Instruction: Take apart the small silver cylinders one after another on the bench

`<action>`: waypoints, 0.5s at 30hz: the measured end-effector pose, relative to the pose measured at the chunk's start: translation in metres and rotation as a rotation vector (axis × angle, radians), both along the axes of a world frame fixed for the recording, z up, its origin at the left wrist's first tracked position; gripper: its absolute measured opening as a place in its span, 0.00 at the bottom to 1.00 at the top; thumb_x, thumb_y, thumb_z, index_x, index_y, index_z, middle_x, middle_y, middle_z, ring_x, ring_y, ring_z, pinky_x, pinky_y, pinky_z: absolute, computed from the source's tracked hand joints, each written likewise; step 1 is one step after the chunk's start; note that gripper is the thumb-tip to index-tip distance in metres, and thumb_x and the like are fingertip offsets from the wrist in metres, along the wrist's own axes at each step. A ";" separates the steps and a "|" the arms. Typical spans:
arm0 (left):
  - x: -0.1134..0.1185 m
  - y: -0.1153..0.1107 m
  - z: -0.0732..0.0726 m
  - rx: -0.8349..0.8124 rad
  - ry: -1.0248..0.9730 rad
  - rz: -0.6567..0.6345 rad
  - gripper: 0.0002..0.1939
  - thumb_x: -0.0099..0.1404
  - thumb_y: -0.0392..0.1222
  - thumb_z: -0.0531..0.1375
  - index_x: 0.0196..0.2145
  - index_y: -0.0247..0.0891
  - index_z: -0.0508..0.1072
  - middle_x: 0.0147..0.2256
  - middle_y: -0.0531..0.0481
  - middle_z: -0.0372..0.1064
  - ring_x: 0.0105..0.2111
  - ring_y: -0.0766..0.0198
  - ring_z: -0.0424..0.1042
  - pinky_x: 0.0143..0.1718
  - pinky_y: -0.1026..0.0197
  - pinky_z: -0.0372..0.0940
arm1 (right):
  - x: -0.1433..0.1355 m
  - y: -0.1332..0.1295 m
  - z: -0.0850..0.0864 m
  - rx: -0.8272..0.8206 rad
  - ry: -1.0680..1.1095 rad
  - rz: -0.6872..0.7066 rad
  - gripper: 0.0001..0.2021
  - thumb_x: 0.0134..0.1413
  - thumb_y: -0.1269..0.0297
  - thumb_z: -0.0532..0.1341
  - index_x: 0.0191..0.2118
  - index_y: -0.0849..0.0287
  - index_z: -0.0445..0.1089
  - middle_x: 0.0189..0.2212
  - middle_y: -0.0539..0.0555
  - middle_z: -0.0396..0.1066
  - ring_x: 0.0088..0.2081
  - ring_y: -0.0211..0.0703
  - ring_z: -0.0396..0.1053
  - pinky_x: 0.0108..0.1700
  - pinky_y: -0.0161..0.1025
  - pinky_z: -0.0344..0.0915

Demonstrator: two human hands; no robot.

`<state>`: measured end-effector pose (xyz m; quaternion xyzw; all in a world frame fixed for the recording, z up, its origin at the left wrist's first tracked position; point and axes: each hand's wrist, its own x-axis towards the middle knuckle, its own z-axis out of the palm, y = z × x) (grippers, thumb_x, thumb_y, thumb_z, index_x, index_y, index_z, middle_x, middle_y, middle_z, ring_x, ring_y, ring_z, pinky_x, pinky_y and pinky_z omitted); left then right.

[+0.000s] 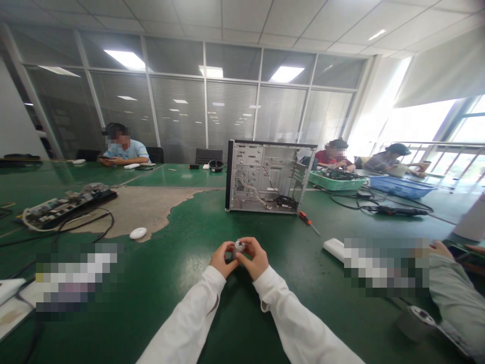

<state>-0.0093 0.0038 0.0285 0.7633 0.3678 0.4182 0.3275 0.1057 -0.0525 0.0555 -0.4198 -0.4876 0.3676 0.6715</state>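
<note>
Between the fingertips of both hands is a small grey cylinder [238,248], with a darker detail on its top; its exact kind is too small to make out. My left hand [223,259] pinches it from the left side. My right hand [255,257] grips it from the right, index finger near its top and thumb lower down. Both hands are just above the green table [204,313]. Beyond them stands an opened computer case [271,177], its inside and loose cables showing. A screwdriver [308,222] with an orange handle lies by the case's lower right corner.
A green basket [337,184] and a blue basket [403,187] stand at right, near black cables and a dark tool [397,210]. Circuit parts [70,205] and a white oval object [138,233] lie left. A co-worker's sleeve [452,288] reaches in from the right.
</note>
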 end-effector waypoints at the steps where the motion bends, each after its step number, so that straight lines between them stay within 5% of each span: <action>1: 0.000 0.001 0.000 0.014 0.010 0.008 0.19 0.43 0.34 0.59 0.37 0.37 0.64 0.34 0.48 0.68 0.35 0.61 0.67 0.33 0.60 0.60 | -0.001 -0.003 0.002 0.013 -0.050 0.016 0.16 0.32 0.76 0.61 0.33 0.57 0.64 0.35 0.51 0.67 0.36 0.37 0.65 0.44 0.36 0.61; 15: -0.006 0.006 0.002 0.106 0.055 0.022 0.15 0.43 0.33 0.58 0.34 0.39 0.67 0.33 0.50 0.69 0.36 0.61 0.67 0.39 0.59 0.60 | -0.001 -0.001 -0.003 0.053 -0.226 -0.038 0.21 0.34 0.75 0.61 0.40 0.56 0.60 0.37 0.52 0.65 0.42 0.40 0.63 0.48 0.39 0.59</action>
